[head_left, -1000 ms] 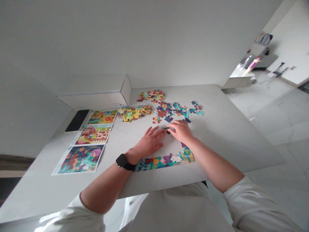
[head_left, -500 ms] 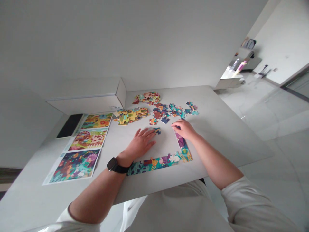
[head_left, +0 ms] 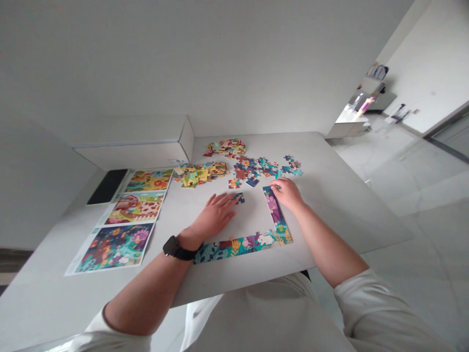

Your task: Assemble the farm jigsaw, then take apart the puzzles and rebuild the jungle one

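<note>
A: Where does the table (head_left: 344, 205) leave room to move?

B: To the right of the joined border (head_left: 242, 243), bare top runs out to the far-right edge. The border's lower run lies near the front edge, and its right run climbs toward the blue pile (head_left: 262, 167). Inside that corner the top is bare too.

A: And the hands?

B: The left hand (head_left: 214, 214) lies flat there, palm down and fingers slightly spread, its tips touching a loose piece (head_left: 239, 198). The right hand (head_left: 289, 193) sits at the top end of the right run with its fingers curled onto it. Whether they pinch a piece cannot be told.

A: Any containers?

B: A white box (head_left: 135, 146) stands against the wall at the back left, but its inside is hidden. The yellow pile (head_left: 200, 173) lies loose just beside it. The picture sheets (head_left: 128, 220) lie along the left side of the table.
</note>
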`<state>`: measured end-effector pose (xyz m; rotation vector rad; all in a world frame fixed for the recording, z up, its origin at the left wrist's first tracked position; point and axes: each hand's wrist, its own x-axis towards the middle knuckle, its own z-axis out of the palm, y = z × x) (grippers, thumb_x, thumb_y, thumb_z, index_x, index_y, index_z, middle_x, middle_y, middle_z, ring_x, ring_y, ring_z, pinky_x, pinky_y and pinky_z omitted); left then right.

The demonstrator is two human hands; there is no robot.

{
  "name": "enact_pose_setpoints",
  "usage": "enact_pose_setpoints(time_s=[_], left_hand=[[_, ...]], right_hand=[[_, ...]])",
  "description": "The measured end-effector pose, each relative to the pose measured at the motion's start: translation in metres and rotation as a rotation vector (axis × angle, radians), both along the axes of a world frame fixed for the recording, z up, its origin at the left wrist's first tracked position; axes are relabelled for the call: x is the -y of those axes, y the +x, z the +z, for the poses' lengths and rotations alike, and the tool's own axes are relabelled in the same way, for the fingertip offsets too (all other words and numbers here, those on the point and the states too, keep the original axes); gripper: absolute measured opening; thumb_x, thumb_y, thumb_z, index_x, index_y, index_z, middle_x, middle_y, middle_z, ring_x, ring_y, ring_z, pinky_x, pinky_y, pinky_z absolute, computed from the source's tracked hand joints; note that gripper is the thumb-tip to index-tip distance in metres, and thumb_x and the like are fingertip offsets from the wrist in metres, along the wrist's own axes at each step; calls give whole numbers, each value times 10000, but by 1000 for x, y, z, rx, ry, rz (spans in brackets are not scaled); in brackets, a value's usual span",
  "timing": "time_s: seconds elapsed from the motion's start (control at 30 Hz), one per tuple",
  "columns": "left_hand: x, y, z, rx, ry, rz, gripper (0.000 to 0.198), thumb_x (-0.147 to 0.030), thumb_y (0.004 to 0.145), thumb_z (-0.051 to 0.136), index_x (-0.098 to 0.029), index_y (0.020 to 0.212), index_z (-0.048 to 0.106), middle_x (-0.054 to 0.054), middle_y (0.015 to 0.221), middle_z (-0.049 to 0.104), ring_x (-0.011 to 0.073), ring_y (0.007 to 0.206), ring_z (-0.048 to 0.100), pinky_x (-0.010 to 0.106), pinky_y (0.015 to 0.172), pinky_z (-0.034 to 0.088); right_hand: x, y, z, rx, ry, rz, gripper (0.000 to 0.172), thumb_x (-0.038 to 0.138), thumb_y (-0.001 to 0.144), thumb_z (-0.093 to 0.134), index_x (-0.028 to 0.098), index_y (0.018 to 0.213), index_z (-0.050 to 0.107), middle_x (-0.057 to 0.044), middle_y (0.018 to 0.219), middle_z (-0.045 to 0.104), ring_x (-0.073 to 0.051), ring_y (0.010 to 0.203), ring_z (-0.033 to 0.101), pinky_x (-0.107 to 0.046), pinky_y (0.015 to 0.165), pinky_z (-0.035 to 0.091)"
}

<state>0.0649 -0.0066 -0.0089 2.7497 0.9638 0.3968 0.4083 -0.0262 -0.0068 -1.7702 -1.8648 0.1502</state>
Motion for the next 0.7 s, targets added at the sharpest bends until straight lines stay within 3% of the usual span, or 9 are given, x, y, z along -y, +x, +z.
enact_pose_setpoints(time_s=[0.2, 0.43, 0.57, 0.7], left_hand=[[-2, 0, 9, 265, 35, 41, 402, -364, 1126, 465, -256, 1482, 616, 123, 1494, 652, 285, 1398, 603, 525, 1205, 493], [-10, -1, 2, 349, -17, 57, 365, -361, 1124, 484, -252, 1444, 621, 117, 1406, 684, 280, 1343, 634, 507, 1172, 527], [-13, -5, -1, 376, -46, 61, 341, -340, 1117, 496, -241, 1414, 634, 118, 1392, 691, 273, 1323, 643, 494, 1157, 541], [-13, -7, -4, 398, -90, 66, 337, -310, 1107, 510, -251, 1417, 630, 119, 1396, 688, 268, 1329, 641, 490, 1160, 544]], right_hand=[[-12, 9, 8, 72, 29, -61, 307, 206, 984, 599, 225, 1214, 801, -115, 1209, 785, -296, 1165, 691, -454, 1095, 523], [-72, 6, 22, 254, -66, -99, 396, 318, 1041, 596, 261, 1401, 752, -149, 1478, 649, -358, 1337, 584, -526, 1192, 442], [-103, 8, 18, 341, -168, -101, 360, 365, 1057, 586, 294, 1343, 795, -139, 1552, 592, -378, 1434, 510, -552, 1226, 392], [-117, 32, 10, 345, -181, -178, 335, 378, 1050, 573, 279, 1234, 835, -142, 1529, 603, -368, 1383, 541, -547, 1216, 389]])
